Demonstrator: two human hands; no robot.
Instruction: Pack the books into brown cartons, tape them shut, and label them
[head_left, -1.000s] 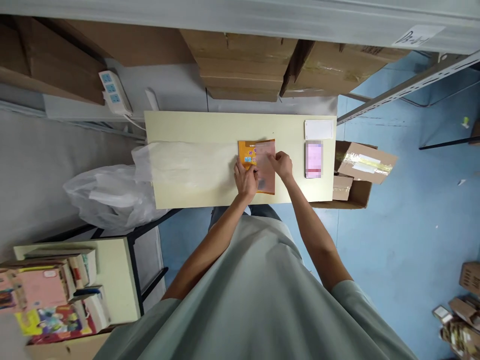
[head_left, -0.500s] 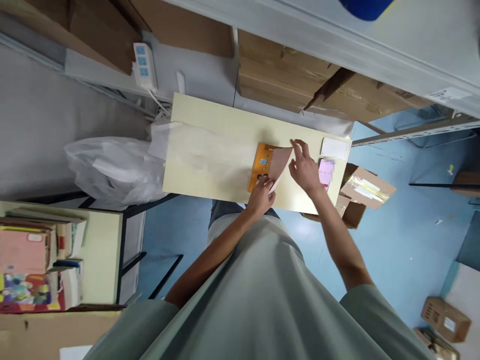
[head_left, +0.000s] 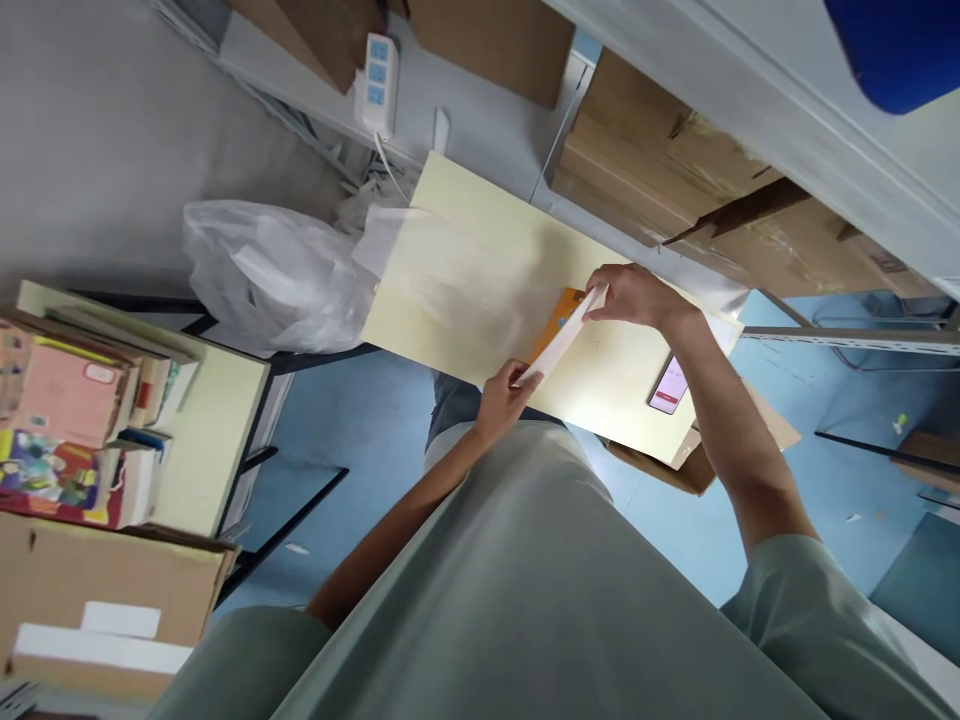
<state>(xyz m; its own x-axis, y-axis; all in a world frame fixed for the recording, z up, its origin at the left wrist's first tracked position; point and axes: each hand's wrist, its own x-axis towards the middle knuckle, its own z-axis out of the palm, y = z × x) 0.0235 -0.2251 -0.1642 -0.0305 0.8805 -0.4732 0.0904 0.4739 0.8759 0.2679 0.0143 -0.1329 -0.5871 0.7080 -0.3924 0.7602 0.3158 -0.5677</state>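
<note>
A thin book (head_left: 562, 338) with an orange cover is tilted up over the cream table (head_left: 465, 235), its pale edge or page side towards me. My left hand (head_left: 504, 402) grips its near lower end, thumb and fingers closed on it. At the far upper end, my right hand (head_left: 634, 297) has its fingers bent round the corner. Most of the orange cover is hidden behind the pale strip. To the right, a phone (head_left: 669, 385) with a lit pink screen lies on the table, close to my right forearm.
A translucent plastic bag (head_left: 285, 280) bulges at the table's left end. Behind the table are a white power strip (head_left: 377, 85) and cardboard boxes (head_left: 622, 170). Books (head_left: 71, 390) are stacked on a shelf at lower left. An open carton (head_left: 694, 470) sits below the table's right end.
My right hand has gone from beside the lifted cover to gripping the book's far end. The book has been tilted up between both hands. The whole view has turned and shifted.
</note>
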